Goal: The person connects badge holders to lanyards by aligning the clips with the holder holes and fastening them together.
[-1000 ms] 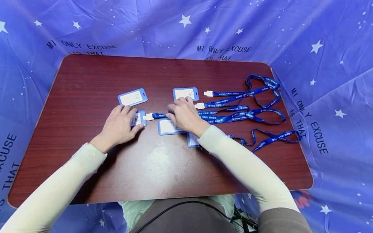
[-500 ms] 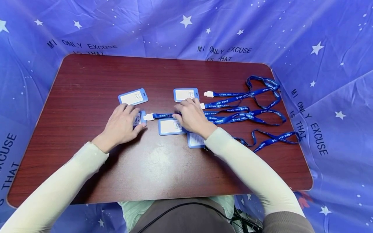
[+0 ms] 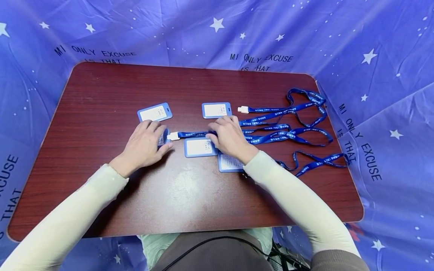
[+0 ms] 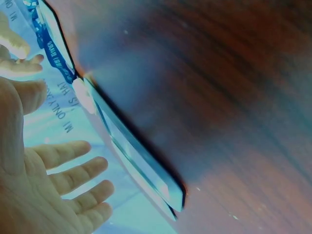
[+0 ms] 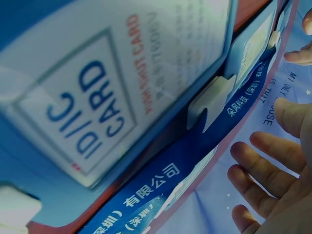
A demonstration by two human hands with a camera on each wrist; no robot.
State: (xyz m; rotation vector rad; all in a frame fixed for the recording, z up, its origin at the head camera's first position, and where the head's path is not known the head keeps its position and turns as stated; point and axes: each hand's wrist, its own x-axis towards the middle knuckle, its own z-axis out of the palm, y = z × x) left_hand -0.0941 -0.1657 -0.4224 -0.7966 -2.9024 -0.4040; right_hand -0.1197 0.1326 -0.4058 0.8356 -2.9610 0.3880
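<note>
My left hand (image 3: 144, 146) hovers with extended fingers over a blue-framed badge holder (image 3: 164, 137), covering much of it. In the left wrist view a gap shows between those fingers and the badge holder (image 4: 136, 151). A white clip (image 3: 174, 136) joins that badge holder to a dark blue lanyard (image 3: 193, 134) running right. My right hand (image 3: 231, 138) is above this lanyard, fingers spread and loosely bent, holding nothing. Below its thumb lies a second badge holder (image 3: 200, 147); a third (image 3: 230, 162) is partly under the wrist, its face marked ID/IC CARD in the right wrist view.
Loose badge holders lie farther back, one at left (image 3: 155, 112) and one in the middle (image 3: 217, 110). Several printed blue lanyards loop over the right side of the brown table (image 3: 183, 195); one white clip (image 3: 243, 109) points left. Star-patterned cloth (image 3: 190, 34) surrounds the table.
My right hand has moved right along the lanyard, uncovering more of it and of the badge holders below. The left hand has shifted slightly right; the badges stay put.
</note>
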